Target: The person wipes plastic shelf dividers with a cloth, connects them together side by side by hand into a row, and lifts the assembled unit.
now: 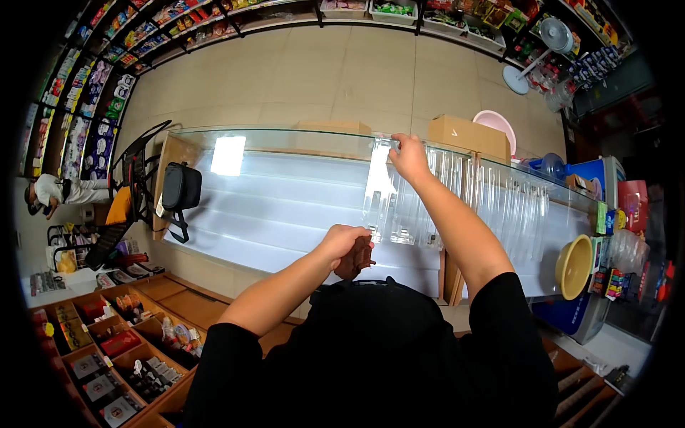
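Note:
A long glass counter top (285, 200) stretches in front of me. My left hand (344, 244) is closed around a dark brown cloth-like thing (357, 260) at the near edge of the glass. My right hand (408, 157) reaches to the far edge of the glass and its fingers grip that edge. Clear ribbed plastic dividers (428, 207) show under the glass beneath my right arm.
A black bag (180, 187) hangs at the counter's left end. Cardboard boxes (467, 135) and a pink basin (499, 125) stand beyond the counter. A yellow bowl (574, 266) sits at right. Wooden compartments of packets (114, 342) lie at lower left. Another person (61, 192) stands far left.

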Motion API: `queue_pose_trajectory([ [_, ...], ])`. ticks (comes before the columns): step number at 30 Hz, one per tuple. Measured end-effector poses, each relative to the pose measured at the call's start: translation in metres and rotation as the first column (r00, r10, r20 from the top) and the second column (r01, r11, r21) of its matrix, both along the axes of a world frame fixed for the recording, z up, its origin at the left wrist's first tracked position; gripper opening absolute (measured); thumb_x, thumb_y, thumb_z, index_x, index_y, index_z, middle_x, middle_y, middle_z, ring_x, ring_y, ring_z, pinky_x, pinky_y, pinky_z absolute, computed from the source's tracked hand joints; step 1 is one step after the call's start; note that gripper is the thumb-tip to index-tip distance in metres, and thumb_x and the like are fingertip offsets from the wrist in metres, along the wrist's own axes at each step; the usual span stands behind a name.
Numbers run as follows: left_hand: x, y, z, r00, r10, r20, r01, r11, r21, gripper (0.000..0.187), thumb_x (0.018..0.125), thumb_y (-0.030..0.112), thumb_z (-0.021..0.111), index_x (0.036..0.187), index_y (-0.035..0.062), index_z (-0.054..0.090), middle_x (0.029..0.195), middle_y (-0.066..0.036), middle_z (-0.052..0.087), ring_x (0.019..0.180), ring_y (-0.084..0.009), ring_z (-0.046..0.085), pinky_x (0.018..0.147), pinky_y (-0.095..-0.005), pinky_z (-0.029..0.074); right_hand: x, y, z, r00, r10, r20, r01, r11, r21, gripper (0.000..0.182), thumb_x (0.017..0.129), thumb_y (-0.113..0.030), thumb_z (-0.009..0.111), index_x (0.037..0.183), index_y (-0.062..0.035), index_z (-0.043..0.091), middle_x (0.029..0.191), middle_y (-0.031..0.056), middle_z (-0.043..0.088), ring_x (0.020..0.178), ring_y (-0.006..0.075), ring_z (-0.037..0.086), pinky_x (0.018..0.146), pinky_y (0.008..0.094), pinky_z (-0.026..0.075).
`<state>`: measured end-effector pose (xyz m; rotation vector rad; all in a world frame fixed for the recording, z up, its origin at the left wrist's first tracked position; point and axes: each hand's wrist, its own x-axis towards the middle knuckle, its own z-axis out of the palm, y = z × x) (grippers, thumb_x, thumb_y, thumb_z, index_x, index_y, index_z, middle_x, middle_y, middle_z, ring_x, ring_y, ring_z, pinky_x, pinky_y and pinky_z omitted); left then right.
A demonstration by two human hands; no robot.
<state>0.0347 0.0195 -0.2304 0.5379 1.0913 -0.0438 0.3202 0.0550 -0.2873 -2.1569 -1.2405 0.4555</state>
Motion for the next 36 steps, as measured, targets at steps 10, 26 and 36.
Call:
queue_pose_trajectory([
  [10, 0.012, -0.002, -0.009, 0.993, -0.112, 0.04, 0.114, 0.992, -0.047, 0.026, 0.104, 0.021, 0.071, 0.097, -0.0044, 0.067, 0.093, -0.015, 0.072, 0.072, -0.0276, 0.067, 0.067, -0.0482, 0.063, -0.001, -0.003, 0.01, 0.998, 0.036, -0.05, -0.037, 0.999, -0.01, 0.046, 0.088, -0.01, 0.078, 0.133, -0.0033, 0.071, 0.12, 0.0227, 0.067, 0.107, 0.0388, 0.069, 0.1, 0.045, 0.057],
  [26, -0.052, 0.002, 0.0, 0.994, -0.073, -0.08, 0.103, 0.861, 0.498, 0.026, 0.104, 0.024, 0.072, 0.099, -0.0021, 0.07, 0.091, -0.01, 0.077, 0.08, -0.0182, 0.072, 0.077, -0.0322, 0.059, -0.036, -0.125, 0.053, 0.965, -0.121, -0.232, 0.184, 0.944, 0.272, 0.021, 0.098, -0.01, 0.075, 0.118, -0.0042, 0.077, 0.081, 0.0003, 0.059, 0.072, 0.0098, 0.053, 0.066, 0.0278, 0.046],
  [36, -0.119, 0.031, -0.026, 0.824, -0.051, -0.564, 0.532, -0.273, 0.802, 0.018, 0.093, 0.02, 0.076, 0.103, 0.0049, 0.074, 0.102, -0.014, 0.07, 0.096, -0.0371, 0.068, 0.081, -0.0479, 0.057, -0.117, -0.243, 0.044, 0.82, -0.322, -0.474, 0.425, 0.896, 0.128, 0.014, 0.1, -0.012, 0.074, 0.109, -0.0023, 0.079, 0.074, -0.0024, 0.061, 0.068, 0.0066, 0.052, 0.064, 0.0265, 0.045],
])
